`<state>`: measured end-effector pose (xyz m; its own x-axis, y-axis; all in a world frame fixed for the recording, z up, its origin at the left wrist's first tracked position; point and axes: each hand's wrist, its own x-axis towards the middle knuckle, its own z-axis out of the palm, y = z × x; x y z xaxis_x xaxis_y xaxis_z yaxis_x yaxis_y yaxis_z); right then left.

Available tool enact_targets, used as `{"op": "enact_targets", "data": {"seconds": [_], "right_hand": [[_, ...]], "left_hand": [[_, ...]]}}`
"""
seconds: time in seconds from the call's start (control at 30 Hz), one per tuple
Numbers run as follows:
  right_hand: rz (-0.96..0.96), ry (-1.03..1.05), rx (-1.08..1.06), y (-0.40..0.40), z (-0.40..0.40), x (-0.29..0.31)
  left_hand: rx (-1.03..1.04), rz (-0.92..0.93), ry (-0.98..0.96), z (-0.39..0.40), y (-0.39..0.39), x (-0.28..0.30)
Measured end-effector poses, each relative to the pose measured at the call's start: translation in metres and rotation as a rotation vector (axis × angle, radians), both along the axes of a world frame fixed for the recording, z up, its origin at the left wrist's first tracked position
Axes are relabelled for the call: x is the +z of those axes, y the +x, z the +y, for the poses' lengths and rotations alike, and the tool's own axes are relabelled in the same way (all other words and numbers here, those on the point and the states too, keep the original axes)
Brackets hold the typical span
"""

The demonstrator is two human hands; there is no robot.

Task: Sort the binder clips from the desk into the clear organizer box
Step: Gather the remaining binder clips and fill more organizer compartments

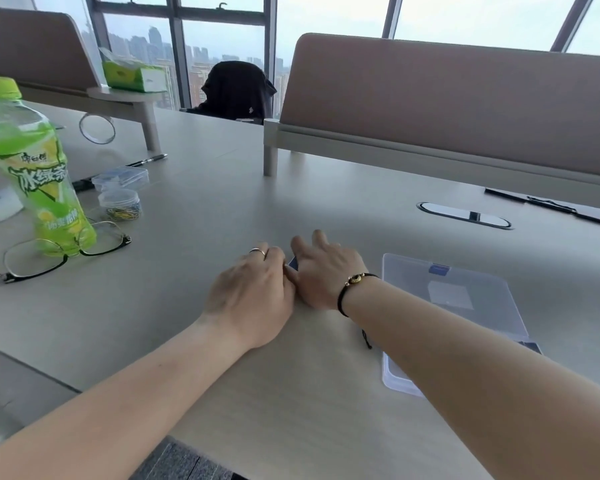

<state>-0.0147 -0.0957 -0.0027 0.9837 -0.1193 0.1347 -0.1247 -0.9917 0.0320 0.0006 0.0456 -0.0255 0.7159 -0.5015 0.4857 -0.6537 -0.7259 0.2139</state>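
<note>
My left hand [253,292] and right hand [321,275] meet, fingers curled over a small dark blue clip [293,263] on the smooth pale woodgrain desk [326,393]; whether either grips it, I cannot tell. The flat clear plastic organizer box [465,306] lies closed at three o'clock.

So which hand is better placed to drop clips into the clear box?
Probably the right hand: the clear organizer box lies just to its right, under that forearm. The left hand sits farther away, with the right hand between it and the box.
</note>
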Motion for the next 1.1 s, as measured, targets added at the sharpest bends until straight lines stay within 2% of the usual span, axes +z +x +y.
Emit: {"op": "enact_targets", "data": {"seconds": [0.13, 0.37, 0.9, 1.1], "right_hand": [[-0.097, 0.001, 0.048, -0.006, 0.002, -0.002], [-0.138, 0.09, -0.004, -0.009, 0.005, -0.002], [-0.138, 0.004, 0.007, -0.014, 0.004, -0.001], [-0.132, 0.049, 0.0, -0.015, 0.004, 0.001]], "left_hand": [[0.048, 0.034, 0.027, -0.002, -0.002, 0.002], [0.079, 0.062, -0.017, 0.0, -0.007, 0.005], [-0.11, -0.046, -0.153, 0.001, -0.001, 0.004], [-0.207, -0.022, -0.315, 0.004, 0.002, 0.008]]}}
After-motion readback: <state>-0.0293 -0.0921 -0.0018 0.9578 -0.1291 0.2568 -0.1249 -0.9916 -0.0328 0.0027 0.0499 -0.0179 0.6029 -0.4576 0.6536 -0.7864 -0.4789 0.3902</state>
